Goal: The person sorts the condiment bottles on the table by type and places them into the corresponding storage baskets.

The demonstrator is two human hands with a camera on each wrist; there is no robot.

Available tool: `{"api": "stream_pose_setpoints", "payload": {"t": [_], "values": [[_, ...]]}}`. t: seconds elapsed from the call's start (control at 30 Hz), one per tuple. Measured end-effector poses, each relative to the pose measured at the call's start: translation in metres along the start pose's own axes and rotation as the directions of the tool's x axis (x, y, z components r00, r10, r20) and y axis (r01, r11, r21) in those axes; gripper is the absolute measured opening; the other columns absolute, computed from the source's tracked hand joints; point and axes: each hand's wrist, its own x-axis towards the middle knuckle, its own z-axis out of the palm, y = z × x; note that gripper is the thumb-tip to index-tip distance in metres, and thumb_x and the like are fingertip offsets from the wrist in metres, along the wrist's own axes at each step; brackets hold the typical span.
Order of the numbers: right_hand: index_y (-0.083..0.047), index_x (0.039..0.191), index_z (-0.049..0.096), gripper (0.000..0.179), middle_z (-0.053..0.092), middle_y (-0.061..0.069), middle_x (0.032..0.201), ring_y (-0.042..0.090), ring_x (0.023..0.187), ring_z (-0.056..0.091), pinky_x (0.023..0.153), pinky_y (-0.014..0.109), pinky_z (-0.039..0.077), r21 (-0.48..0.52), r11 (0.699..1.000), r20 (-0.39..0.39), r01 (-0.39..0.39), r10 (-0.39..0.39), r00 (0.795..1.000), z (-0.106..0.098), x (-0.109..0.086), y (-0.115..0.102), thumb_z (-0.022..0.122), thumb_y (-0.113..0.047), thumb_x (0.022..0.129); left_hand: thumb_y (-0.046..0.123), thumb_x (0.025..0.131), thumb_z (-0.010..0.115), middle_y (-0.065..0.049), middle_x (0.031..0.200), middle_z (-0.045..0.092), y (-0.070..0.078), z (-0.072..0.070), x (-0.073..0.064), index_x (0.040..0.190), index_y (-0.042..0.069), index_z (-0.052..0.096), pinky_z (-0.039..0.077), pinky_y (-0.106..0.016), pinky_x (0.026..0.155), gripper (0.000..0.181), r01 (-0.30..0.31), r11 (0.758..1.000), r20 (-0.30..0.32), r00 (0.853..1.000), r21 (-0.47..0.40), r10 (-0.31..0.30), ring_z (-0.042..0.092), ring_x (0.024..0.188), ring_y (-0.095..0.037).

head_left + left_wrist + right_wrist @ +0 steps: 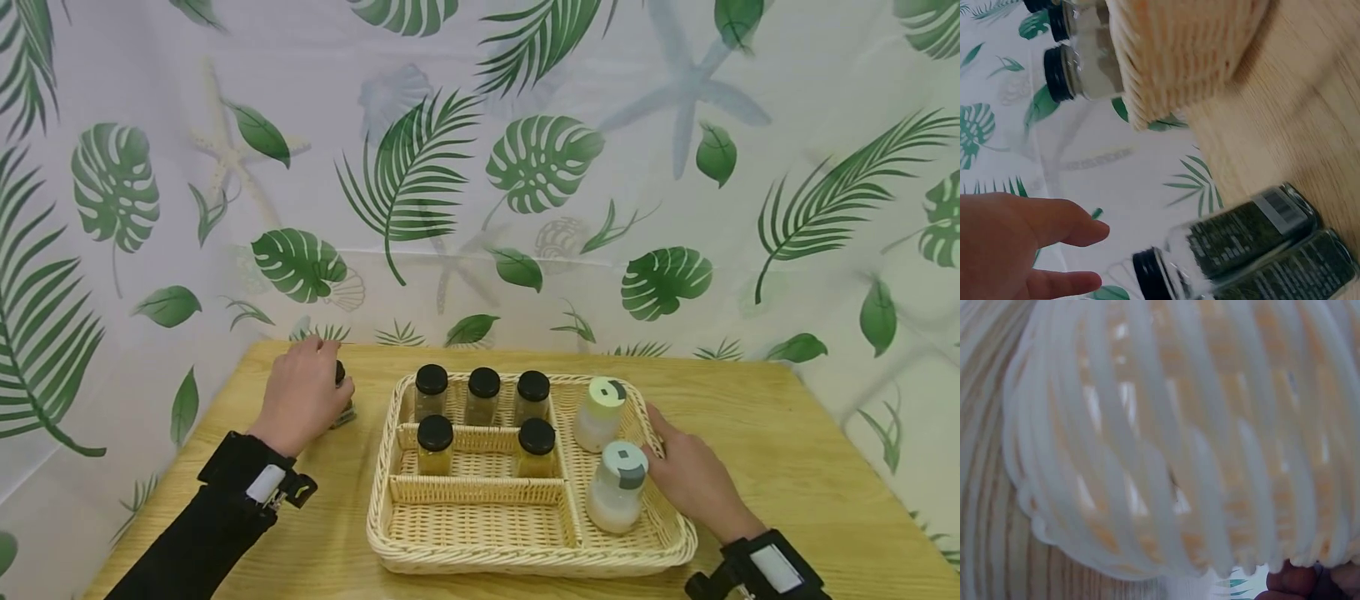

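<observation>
At the table's left, my left hand [302, 398] reaches over two square glass jars with black caps and dark green labels. In the left wrist view its thumb and finger stand apart, just short of the cap of the nearer labelled jar [1244, 240]; the other labelled jar [1297, 272] is beside it. My right hand [693, 477] grips the right rim of a divided wicker basket [525, 557], its fingertips [1294, 579] showing at the rim in the right wrist view. Several black-capped jars [435, 446] stand in the basket's left compartments.
A yellow-lidded shaker [597, 421] and a pale-green-lidded shaker [617, 500], both holding white contents, stand in the basket's right compartment. The wooden table [772, 433] ends at a leaf-patterned cloth [450, 208] behind. The basket's front left compartment [480, 521] shows bare wicker.
</observation>
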Motion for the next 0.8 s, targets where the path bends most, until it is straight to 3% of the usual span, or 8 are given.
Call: {"api": "stream_pose_setpoints", "payload": {"t": [0.17, 0.37, 0.8], "values": [[0.003, 0.149, 0.020, 0.064, 0.046, 0.002, 0.056, 0.013, 0.044, 0.041, 0.041, 0.029, 0.030, -0.002, 1.000, 0.001, -0.003, 0.003, 1.000, -0.001, -0.001, 0.000, 0.048, -0.021, 0.097, 0.015, 0.082, 0.068, -0.031, 0.097, 0.058, -0.009, 0.008, 0.001, 0.114, -0.013, 0.059, 0.048, -0.059, 0.070, 0.044, 0.027, 0.999, 0.056, 0.998, 0.022, -0.028, 0.054, 0.088, -0.044], [0.002, 0.150, 0.019, 0.064, 0.051, 0.002, 0.057, 0.013, 0.046, 0.043, 0.042, 0.030, 0.031, -0.001, 1.000, 0.007, -0.011, 0.011, 1.000, 0.000, -0.001, 0.001, 0.048, -0.023, 0.098, 0.009, 0.080, 0.069, -0.029, 0.084, 0.059, -0.015, 0.013, 0.000, 0.102, -0.015, 0.060, 0.051, -0.055, 0.060, 0.034, 0.001, 1.000, 0.076, 0.997, 0.021, -0.002, 0.057, 0.073, -0.042], [0.002, 0.150, 0.020, 0.064, 0.044, 0.000, 0.053, 0.012, 0.044, 0.041, 0.041, 0.029, 0.031, 0.013, 1.000, 0.000, -0.011, 0.011, 1.000, 0.002, -0.002, 0.002, 0.048, -0.022, 0.098, 0.012, 0.082, 0.066, -0.027, 0.089, 0.059, -0.021, 0.021, 0.002, 0.101, -0.014, 0.057, 0.049, -0.052, 0.065, 0.033, 0.083, 0.992, 0.131, 0.989, -0.095, -0.070, 0.056, 0.077, -0.037]]}}
